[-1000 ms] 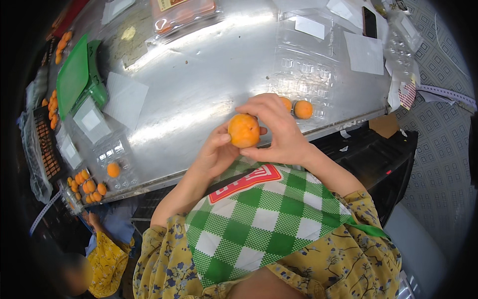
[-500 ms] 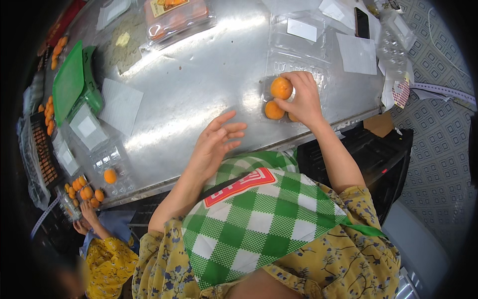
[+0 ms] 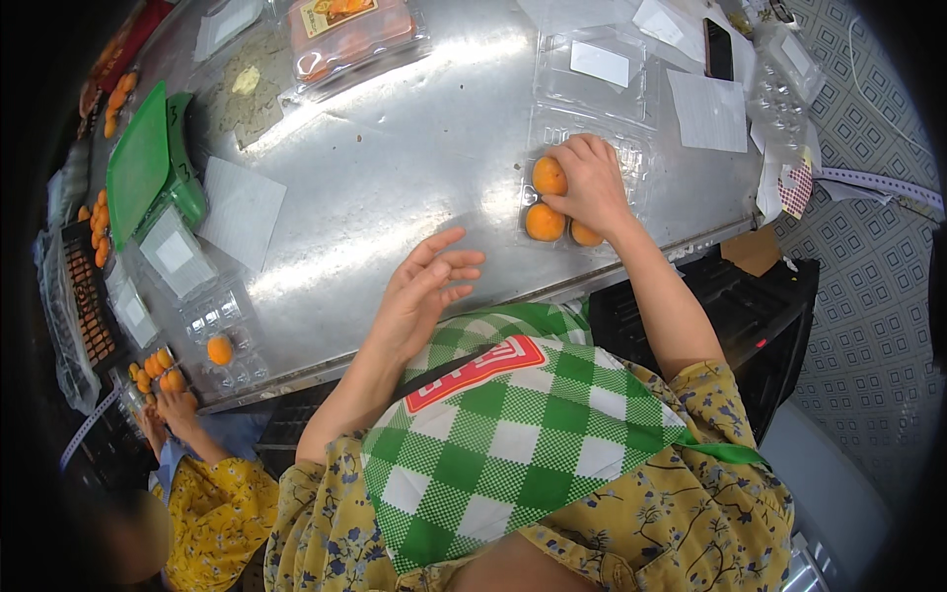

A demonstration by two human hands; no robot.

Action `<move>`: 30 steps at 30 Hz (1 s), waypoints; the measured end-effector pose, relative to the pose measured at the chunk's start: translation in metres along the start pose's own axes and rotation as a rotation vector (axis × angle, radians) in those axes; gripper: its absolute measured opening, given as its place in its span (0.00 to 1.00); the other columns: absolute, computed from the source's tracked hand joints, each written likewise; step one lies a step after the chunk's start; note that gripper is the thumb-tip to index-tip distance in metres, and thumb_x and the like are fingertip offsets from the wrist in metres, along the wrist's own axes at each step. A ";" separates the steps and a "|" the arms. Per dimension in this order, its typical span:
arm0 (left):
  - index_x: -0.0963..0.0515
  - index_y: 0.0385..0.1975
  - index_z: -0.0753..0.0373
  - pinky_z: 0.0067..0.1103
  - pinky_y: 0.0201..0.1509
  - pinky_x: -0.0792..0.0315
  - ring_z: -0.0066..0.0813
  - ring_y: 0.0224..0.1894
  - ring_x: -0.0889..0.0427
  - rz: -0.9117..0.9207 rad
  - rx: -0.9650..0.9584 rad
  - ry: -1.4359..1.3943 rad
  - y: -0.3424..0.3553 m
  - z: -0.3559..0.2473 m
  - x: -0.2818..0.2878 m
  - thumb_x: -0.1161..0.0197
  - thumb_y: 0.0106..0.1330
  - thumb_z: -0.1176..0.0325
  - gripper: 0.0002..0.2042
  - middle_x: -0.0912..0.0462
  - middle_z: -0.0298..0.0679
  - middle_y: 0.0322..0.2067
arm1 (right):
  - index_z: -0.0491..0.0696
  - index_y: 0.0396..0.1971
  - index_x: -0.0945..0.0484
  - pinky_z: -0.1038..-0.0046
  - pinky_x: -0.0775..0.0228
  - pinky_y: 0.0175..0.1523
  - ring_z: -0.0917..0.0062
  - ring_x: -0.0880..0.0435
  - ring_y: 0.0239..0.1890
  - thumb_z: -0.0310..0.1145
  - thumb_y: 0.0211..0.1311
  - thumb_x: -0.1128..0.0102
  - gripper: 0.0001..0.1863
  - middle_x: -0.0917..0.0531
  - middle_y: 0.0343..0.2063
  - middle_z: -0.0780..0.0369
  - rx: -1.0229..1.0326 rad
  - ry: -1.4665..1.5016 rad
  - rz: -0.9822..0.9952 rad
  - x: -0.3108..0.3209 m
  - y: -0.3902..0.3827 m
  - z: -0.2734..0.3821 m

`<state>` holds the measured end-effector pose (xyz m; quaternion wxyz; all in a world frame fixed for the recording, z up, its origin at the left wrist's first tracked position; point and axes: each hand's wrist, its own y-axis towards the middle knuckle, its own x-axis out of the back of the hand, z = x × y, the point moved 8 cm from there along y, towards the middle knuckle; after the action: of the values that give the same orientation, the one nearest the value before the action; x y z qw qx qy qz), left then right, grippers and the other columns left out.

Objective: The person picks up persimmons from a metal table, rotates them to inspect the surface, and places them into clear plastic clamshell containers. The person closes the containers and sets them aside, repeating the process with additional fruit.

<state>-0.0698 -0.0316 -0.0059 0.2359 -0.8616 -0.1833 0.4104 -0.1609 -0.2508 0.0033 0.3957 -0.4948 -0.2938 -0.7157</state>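
Note:
My right hand reaches over a clear plastic clamshell box on the metal table. Its thumb and fingers are closed round an orange apricot in the box's left side. Just below it sits a second apricot, and a third shows partly under my wrist. The box's lid lies folded back on the far side, a white label on it. My left hand hovers over the near edge of the table, holding nothing, its fingers apart and slightly bent.
A filled clamshell pack stands at the back. A green scale and paper sheets are on the left. A co-worker's hand is among apricots at lower left. A phone lies at far right; a black crate stands below.
My right hand has shifted slightly left and set the upper apricot lower into the box, uncovering more of the third one. My left hand has barely moved. The co-worker's hand has shifted.

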 end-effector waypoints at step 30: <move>0.51 0.64 0.66 0.37 0.66 0.41 0.47 0.63 0.37 -0.481 -0.403 -0.539 0.187 -0.162 0.135 0.43 0.66 0.55 0.34 0.39 0.55 0.60 | 0.41 0.45 0.26 0.69 0.30 0.48 0.67 0.22 0.42 0.36 0.52 0.35 0.22 0.23 0.40 0.55 0.014 0.529 -0.077 -0.023 0.184 0.048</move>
<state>0.1624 -0.1577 -0.1046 0.0954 -0.6850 -0.5111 0.5105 0.0245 -0.2996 0.0029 0.4349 -0.2762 -0.2036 -0.8325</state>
